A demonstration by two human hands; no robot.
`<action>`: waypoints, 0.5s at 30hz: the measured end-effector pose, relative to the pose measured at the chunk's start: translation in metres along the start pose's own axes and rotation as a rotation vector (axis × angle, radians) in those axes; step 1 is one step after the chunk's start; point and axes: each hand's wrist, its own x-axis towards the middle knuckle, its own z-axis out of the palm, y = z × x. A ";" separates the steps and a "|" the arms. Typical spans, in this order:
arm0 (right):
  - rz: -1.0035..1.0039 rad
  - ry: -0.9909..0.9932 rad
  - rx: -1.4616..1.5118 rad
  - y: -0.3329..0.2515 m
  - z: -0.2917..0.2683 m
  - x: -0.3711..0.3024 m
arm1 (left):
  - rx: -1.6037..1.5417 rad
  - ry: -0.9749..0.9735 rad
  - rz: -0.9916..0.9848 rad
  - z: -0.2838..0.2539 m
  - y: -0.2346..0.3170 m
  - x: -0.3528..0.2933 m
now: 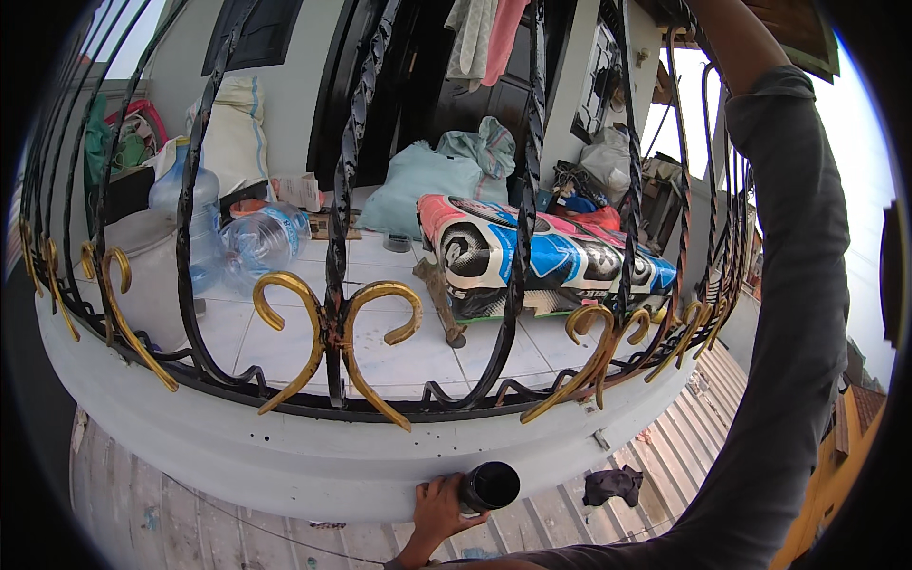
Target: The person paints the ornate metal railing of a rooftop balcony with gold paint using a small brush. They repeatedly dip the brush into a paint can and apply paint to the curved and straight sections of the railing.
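Faces a dark door (475,103) set in a pale wall (294,104), with a dark window (271,38) left of the door and a grilled window (597,71) to its right; spreads white floor tiles (432,351) before it, ribbed roofing (190,494) below, bright sky (860,171) far right of it

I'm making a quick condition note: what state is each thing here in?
Black cylindrical container: held in the left hand, round end facing the camera; contents unclear
Railing: standing, reddish patches on its paint
Bluish water bottle: upright
Clear water bottle: lying on its side
White sack: standing, bulging
Hanging cloths: draped downward
Black cloth: crumpled on the corrugated roof
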 end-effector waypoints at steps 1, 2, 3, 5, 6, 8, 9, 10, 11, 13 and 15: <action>-0.061 0.064 -0.050 -0.002 0.003 0.000 | -0.001 0.041 0.021 -0.001 -0.001 0.000; -0.121 0.122 -0.108 -0.002 0.005 0.001 | -0.001 0.066 0.049 -0.001 -0.001 0.000; -0.184 0.176 -0.173 -0.003 0.008 0.003 | -0.006 0.076 0.069 0.000 -0.001 0.000; -0.198 -0.016 -0.111 -0.002 0.013 0.007 | -0.008 0.081 0.080 0.002 -0.002 0.001; -0.203 -0.112 -0.074 -0.001 0.015 0.009 | -0.005 0.075 0.075 0.002 -0.002 0.000; -0.287 -0.075 -0.137 0.001 0.020 0.011 | 0.009 0.116 0.087 0.003 -0.002 -0.001; -0.327 -0.050 -0.168 0.002 0.024 0.011 | 0.024 0.151 0.094 0.003 -0.002 -0.001; -0.293 -0.015 -0.148 0.003 0.029 0.010 | 0.016 0.146 0.097 0.004 -0.003 -0.001; -0.260 0.019 -0.129 0.002 0.033 0.009 | 0.012 0.151 0.101 0.004 -0.003 -0.001; -0.225 0.044 -0.163 0.001 0.040 0.009 | 0.000 0.149 0.098 0.004 -0.003 -0.001; -0.214 0.022 -0.267 0.000 0.040 0.010 | -0.002 0.132 0.089 0.004 -0.003 -0.001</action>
